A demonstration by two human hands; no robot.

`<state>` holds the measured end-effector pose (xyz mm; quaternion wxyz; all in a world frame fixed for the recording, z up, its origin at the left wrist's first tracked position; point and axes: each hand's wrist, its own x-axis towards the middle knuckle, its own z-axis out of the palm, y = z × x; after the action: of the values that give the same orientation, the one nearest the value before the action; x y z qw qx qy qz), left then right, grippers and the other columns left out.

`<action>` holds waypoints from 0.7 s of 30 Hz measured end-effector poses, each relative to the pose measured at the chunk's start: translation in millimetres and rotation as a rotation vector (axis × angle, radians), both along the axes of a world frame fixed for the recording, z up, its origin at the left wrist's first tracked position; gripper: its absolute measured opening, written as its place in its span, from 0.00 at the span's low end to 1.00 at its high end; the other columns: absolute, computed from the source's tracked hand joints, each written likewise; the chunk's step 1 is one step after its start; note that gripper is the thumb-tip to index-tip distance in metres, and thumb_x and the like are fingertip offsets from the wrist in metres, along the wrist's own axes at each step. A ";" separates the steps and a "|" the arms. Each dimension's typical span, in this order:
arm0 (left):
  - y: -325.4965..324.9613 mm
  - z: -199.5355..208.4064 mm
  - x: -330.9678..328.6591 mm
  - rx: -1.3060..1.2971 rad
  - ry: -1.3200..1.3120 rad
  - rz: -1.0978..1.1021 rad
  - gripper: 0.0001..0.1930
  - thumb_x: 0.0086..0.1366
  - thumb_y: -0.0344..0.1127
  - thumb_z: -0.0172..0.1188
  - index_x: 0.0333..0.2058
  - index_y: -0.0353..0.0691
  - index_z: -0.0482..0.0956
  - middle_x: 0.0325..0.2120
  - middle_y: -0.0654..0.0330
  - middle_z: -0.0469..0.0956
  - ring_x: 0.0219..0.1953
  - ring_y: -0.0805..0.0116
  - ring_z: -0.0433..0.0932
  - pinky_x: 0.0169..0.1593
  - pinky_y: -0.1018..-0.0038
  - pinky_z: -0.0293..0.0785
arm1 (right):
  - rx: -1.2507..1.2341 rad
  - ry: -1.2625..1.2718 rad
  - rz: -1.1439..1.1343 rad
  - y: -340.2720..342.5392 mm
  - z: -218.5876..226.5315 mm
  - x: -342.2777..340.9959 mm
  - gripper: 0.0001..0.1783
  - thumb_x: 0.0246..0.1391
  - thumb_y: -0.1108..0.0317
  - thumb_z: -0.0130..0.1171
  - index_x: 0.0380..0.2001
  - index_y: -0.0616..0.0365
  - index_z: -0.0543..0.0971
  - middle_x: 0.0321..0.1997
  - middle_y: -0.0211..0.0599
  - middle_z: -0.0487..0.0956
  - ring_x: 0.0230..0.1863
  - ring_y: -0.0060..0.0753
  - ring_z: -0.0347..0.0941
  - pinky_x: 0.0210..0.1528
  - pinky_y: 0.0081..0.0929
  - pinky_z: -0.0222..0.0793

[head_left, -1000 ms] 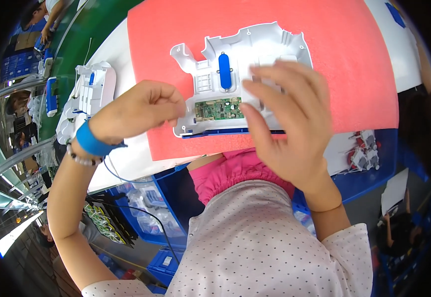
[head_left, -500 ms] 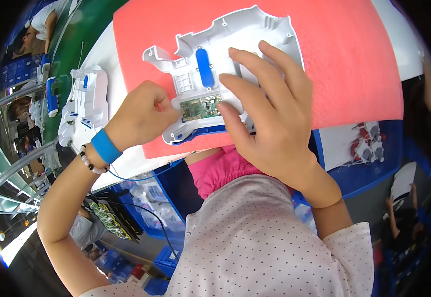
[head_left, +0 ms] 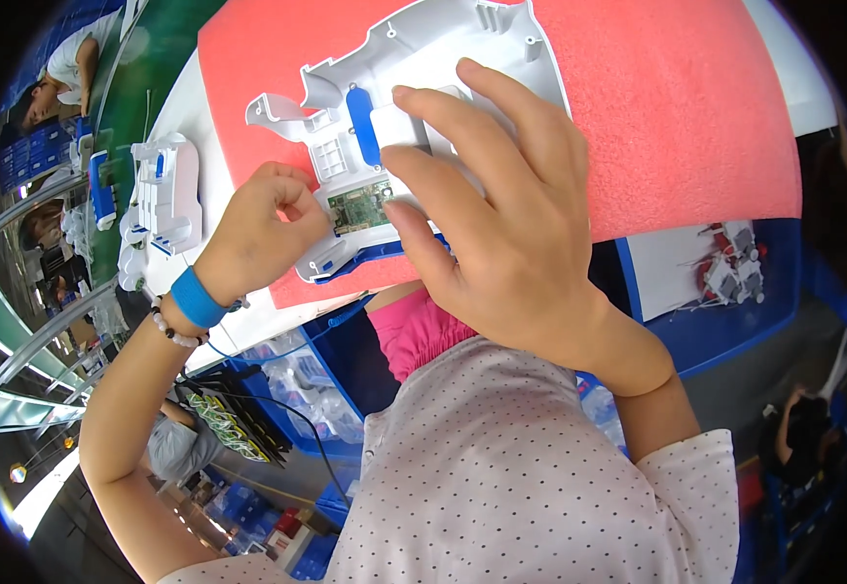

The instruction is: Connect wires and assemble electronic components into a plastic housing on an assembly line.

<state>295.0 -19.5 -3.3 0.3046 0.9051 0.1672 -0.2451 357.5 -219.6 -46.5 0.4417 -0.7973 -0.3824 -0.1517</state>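
Here, the right hand (head_left: 506,229), fingers spread, partly hides the white housing (head_left: 433,58) on pink foam (head_left: 677,127); left hand (head_left: 260,234) curled, contents unclear.

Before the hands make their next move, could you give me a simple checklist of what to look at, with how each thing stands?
1. White housing lies on the pink mat, open side up: ok.
2. Green circuit board sits inside the housing: ok; whether it is fastened: cannot tell.
3. Blue oval piece lies in the housing, above the board in the picture: ok.
4. Clear view of the whole housing: not ok, the right hand covers part of it.
5. Left hand, curled beside the board, free of small parts: cannot tell.
6. Blue wristband on the left wrist: ok.
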 end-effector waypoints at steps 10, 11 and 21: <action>6.0 -0.4 8.3 -0.027 0.029 -0.044 0.06 0.46 0.30 0.59 0.18 0.34 0.74 0.28 0.56 0.71 0.29 0.67 0.71 0.36 0.74 0.68 | 0.022 -0.003 -0.011 2.7 0.4 -0.9 0.15 0.28 0.73 0.62 0.28 0.56 0.76 0.46 0.34 0.72 0.52 0.44 0.61 0.47 0.37 0.56; 4.2 -0.5 10.0 -0.014 0.015 -0.094 0.06 0.46 0.30 0.59 0.18 0.34 0.74 0.27 0.56 0.71 0.29 0.67 0.71 0.36 0.74 0.68 | 0.022 -0.008 -0.018 3.2 -0.4 -1.0 0.15 0.29 0.73 0.62 0.28 0.56 0.76 0.46 0.34 0.72 0.52 0.44 0.61 0.47 0.38 0.56; 12.1 -0.1 20.6 -0.039 0.073 -0.131 0.11 0.44 0.34 0.65 0.17 0.36 0.72 0.17 0.59 0.71 0.23 0.70 0.71 0.31 0.76 0.68 | -0.016 0.018 0.015 -1.7 3.3 0.3 0.13 0.32 0.73 0.61 0.28 0.56 0.76 0.47 0.34 0.72 0.52 0.44 0.61 0.48 0.38 0.55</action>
<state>315.6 -7.4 -3.4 0.2989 0.8985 0.1137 -0.3008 357.7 -221.2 -43.2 0.4400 -0.7991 -0.3858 -0.1382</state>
